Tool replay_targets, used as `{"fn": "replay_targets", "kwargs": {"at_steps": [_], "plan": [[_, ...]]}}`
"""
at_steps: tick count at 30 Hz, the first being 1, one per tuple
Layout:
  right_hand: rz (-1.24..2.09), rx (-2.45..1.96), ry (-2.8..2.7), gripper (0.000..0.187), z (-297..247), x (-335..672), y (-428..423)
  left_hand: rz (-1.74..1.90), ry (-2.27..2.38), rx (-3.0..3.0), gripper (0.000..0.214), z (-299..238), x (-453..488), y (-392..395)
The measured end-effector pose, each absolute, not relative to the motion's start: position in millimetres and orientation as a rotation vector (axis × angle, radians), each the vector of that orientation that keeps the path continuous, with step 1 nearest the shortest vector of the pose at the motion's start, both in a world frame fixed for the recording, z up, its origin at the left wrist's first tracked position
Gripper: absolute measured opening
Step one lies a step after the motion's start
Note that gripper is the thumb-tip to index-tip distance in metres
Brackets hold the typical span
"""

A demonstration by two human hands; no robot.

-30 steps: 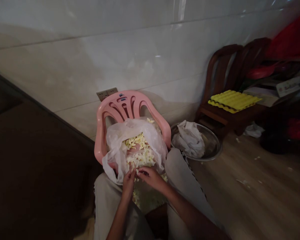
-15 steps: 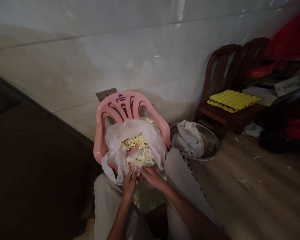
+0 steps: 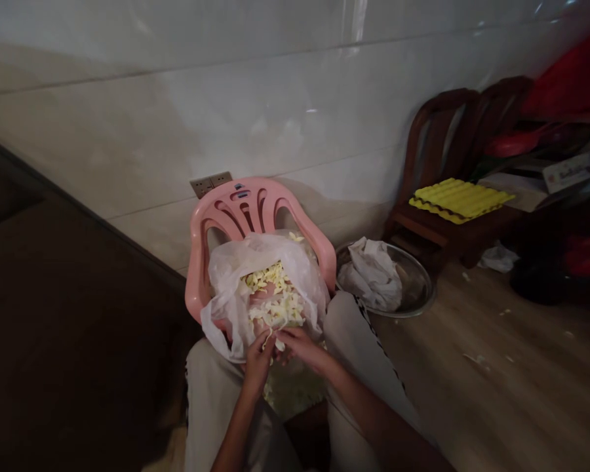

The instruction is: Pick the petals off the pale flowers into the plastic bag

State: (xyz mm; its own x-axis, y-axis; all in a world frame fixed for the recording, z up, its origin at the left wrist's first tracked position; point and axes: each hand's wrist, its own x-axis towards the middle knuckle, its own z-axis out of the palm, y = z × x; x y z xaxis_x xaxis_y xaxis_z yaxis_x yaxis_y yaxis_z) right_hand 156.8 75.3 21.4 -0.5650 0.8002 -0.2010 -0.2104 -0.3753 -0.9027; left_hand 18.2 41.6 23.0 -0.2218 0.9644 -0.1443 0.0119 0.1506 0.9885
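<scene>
Your left hand (image 3: 257,364) and right hand (image 3: 301,347) meet low in the middle of the view, fingertips almost together. The fingers of both are pinched closed around a small pale flower (image 3: 280,345), which sits right at the meeting point, partly hidden by them; you cannot tell from here which hand bears more of it. At twelve o'clock from your fingers, just beyond the tips, a loose heap of whitish flowers (image 3: 284,311) lies inside a translucent plastic bag (image 3: 225,270). A little farther along the same line is a yellower cluster (image 3: 267,276), with a pinkish patch showing between the two. The bag's mouth gapes toward you, and it rests on the seat of a pink plastic armchair (image 3: 195,283) that backs against the tiled wall (image 3: 142,131). At eleven o'clock, past the chair back, is a wall socket (image 3: 210,184). At two o'clock a metal basin (image 3: 430,293) holds a crumpled pale bag (image 3: 373,275), and farther out that way a yellow egg tray (image 3: 459,196) lies on a wooden chair (image 3: 423,227). Your knees flank your hands at eight and three o'clock.
</scene>
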Motion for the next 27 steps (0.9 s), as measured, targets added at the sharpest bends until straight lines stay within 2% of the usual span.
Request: {"fn": "replay_targets", "kwargs": {"at_steps": [6, 18, 27], "plan": [[2.021, -0.815, -1.119, 0.043, 16.2, 155.7, 76.2, 1.279, 1.399, 0.934, 0.058, 20.7, 13.3, 43.1], [2.022, -0.784, -1.125, 0.05, 15.1, 152.0, 75.7, 1.25, 1.392, 0.818, 0.072, 13.6, 8.6, 43.9], [1.969, -0.768, -1.161, 0.05, 15.5, 147.4, 75.3, 1.267, 1.323, 0.813, 0.072, 17.1, 9.9, 42.2]]}}
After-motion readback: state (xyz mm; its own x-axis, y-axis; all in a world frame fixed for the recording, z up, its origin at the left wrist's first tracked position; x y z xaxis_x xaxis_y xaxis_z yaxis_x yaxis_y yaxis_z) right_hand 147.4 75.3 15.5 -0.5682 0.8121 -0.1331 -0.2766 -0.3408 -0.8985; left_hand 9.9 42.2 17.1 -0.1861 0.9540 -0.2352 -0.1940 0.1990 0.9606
